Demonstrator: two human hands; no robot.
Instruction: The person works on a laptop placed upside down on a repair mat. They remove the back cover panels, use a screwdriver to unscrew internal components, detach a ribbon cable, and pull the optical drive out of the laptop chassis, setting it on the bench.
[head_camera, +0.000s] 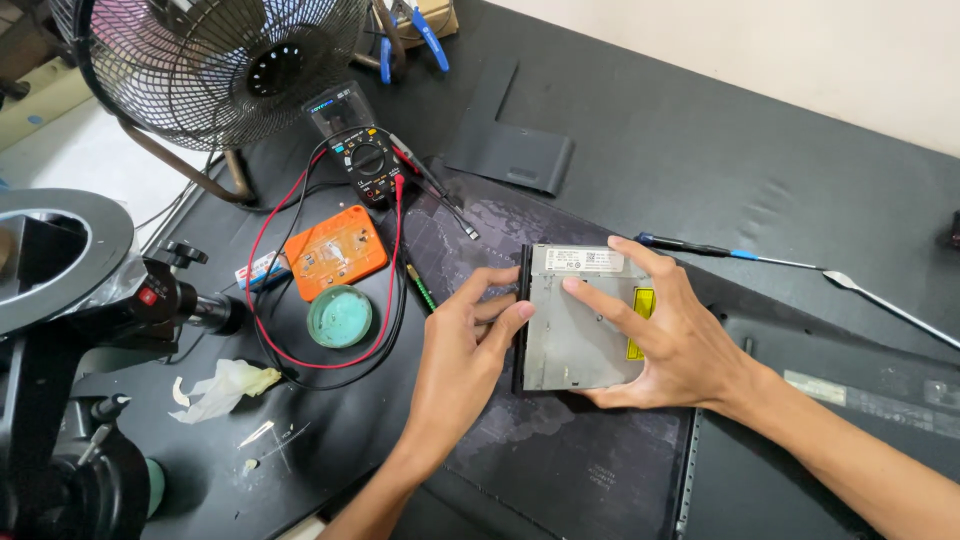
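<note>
Fingers of both my hands are closed on the slim optical drive (580, 325), a flat grey metal unit with a white label strip at its far end and a yellow sticker at 3 o'clock, held just above the dark mat (560, 460) near the middle of the bench (800, 150). My left hand (462, 355) pinches the black bezel edge at 9 o'clock, thumb and fingertips curled tight onto it, while my right hand (672, 340) is spread over the top cover with its index finger laid across the metal and the palm cupping the near corner. Judging from this grip, the work is at that bezel, and doing it well means keeping the right hand flat and steady as the anchor, pulling the strip evenly along its length, and not twisting the thin case. At 10 o'clock sits the multimeter (360, 150) with its red lead (262, 235) looping round an orange case (335, 252) and a small teal round tin (339, 316). A blue-handled screwdriver (720, 250) lies at 2 o'clock, near enough to reach, and a black fan (215, 60) stands at 11 o'clock.
</note>
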